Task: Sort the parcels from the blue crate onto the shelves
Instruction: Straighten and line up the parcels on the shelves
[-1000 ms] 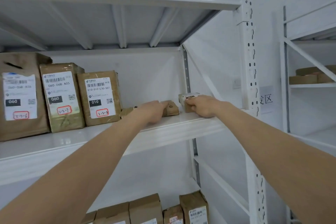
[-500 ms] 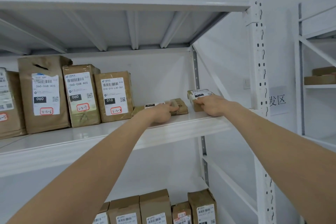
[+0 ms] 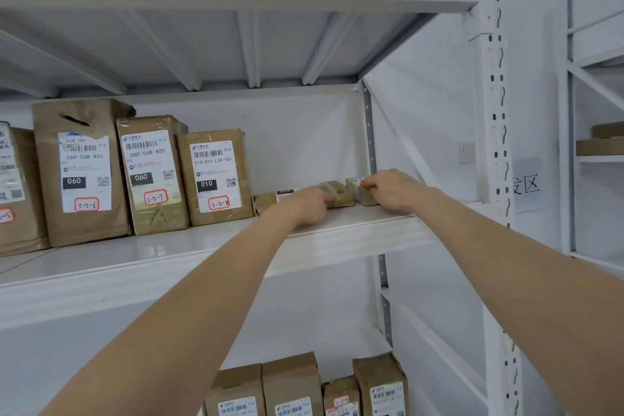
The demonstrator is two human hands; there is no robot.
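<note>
A flat brown parcel [image 3: 339, 193] with a white label lies on the white shelf [image 3: 202, 248], right of the standing boxes. My left hand [image 3: 305, 204] rests on its top, fingers reaching along it. Just to the right sits a small brown parcel [image 3: 358, 191] with a white label on top. My right hand [image 3: 393, 188] grips it, fingers curled over its top and right side. Both parcels lie flat on the shelf board, touching or nearly touching each other. The blue crate is out of view.
Several upright brown parcels stand at the shelf's left, the nearest one [image 3: 214, 176] labelled 010. More parcels [image 3: 304, 388] stand on the shelf below. A white perforated post [image 3: 494, 145] rises at the right, with a second rack [image 3: 597, 145] beyond it.
The camera has swung a little to the right and up, so the shelf contents sit further right in view. Both hands remain on the two small parcels, which have barely moved.
</note>
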